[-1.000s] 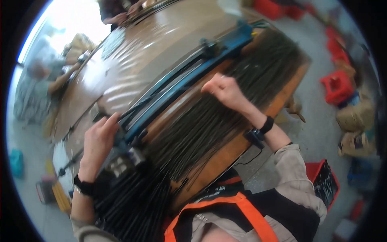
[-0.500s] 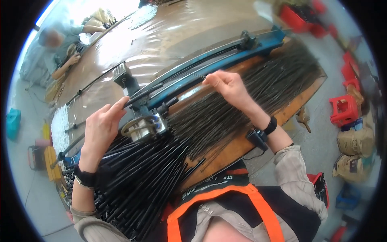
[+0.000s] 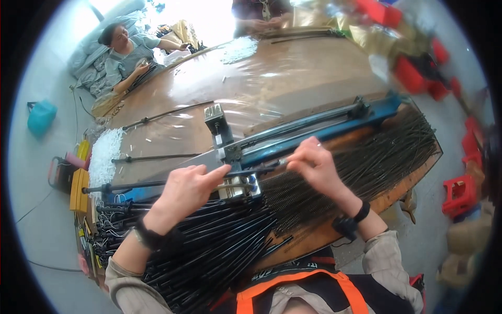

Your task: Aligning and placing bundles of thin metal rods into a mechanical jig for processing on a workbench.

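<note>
My left hand is closed around a long black rod, its index finger lying along it. The rod runs from the left side of the table, past my hand, toward the right. At its right end my right hand is in a pinch. A small pale piece shows at those fingertips; what it is cannot be made out. Just beyond the rod stands a blue metal rail fixture with a clamp block. Below the rod is a silver block with hoses.
Many black rods lie fanned in front of me, with a heap of dark springs to their right. White small parts are piled at the left. Two people sit across the table. A red stool stands at the right.
My right hand has come in against the rod's end, and the spring that stretched between them no longer shows. With the head turned, both hands appear lower and farther right.
</note>
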